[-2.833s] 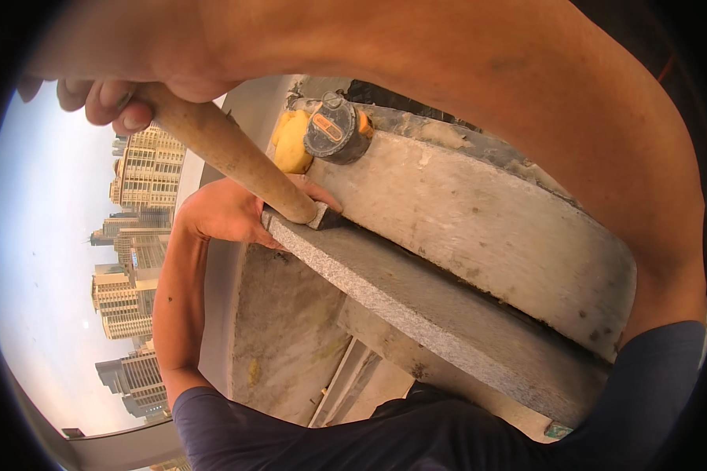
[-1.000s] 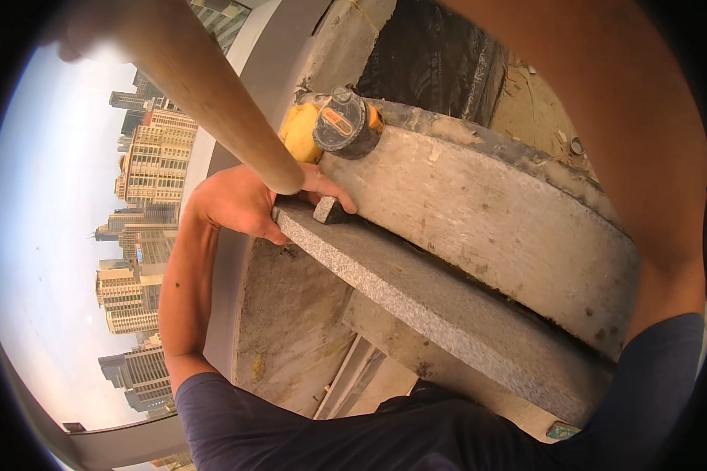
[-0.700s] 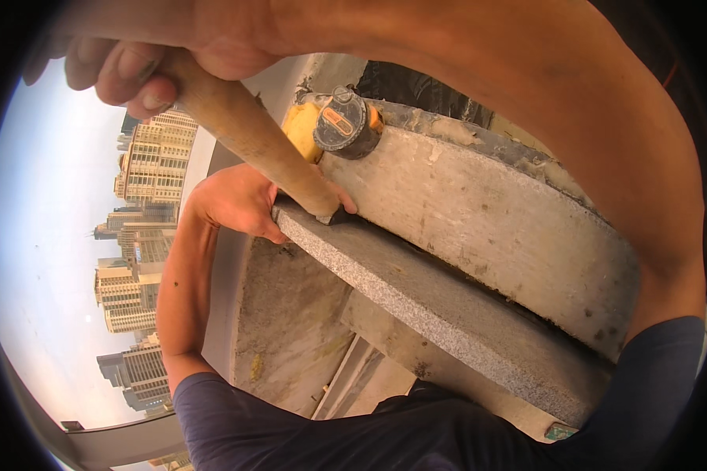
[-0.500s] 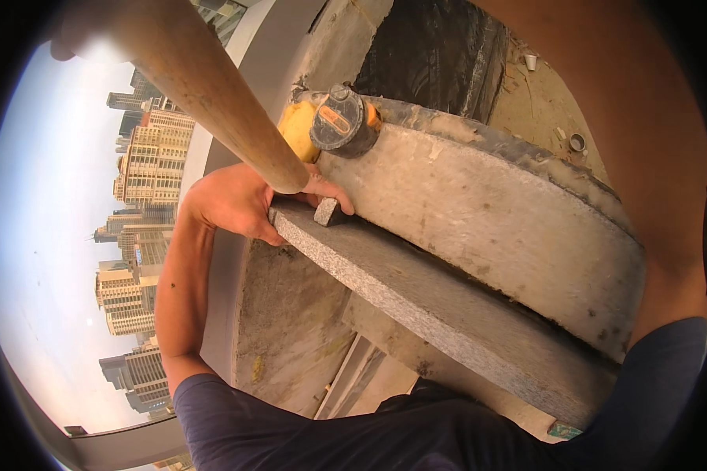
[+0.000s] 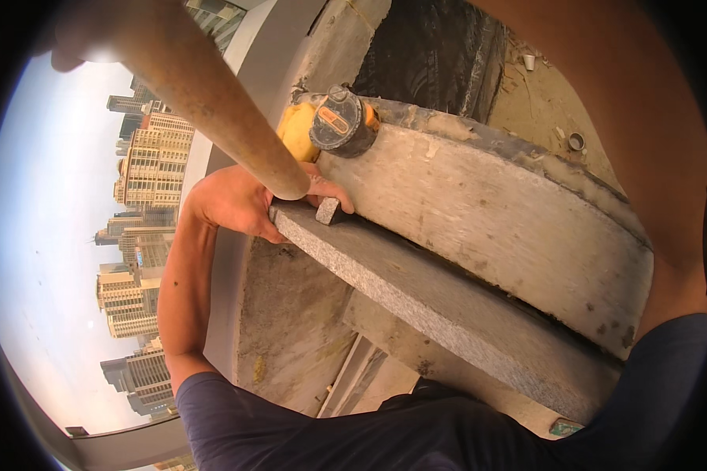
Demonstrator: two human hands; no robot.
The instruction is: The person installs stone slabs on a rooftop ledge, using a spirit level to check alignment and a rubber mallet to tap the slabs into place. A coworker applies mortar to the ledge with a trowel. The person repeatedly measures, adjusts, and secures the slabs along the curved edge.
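My left hand (image 5: 239, 200) wraps round the far-left end of a long grey granite slab (image 5: 424, 290), its thumb at the near edge. One finger stretches over the top, beside a small granite block (image 5: 327, 210) standing on the slab. A thick round wooden handle (image 5: 220, 110) slants down from the upper left, its blunt end just above the slab by my left hand. My right arm (image 5: 644, 141) rises out of the top of the view. At the upper left, blurred fingertips of my right hand (image 5: 67, 59) close round the handle; most of that hand is hidden.
A yellow-and-black power tool (image 5: 342, 122) rests beyond my left hand. A curved concrete ledge (image 5: 479, 212) runs behind the slab, separated by a dark gap. Black sheeting (image 5: 424, 55) and sandy ground (image 5: 542, 94) lie farther off. High-rise buildings (image 5: 153, 157) show at left past a grey frame (image 5: 220, 290).
The wooden handle's lower end has shifted slightly down. My left hand keeps its hold on the slab, and the small block stays by its finger.
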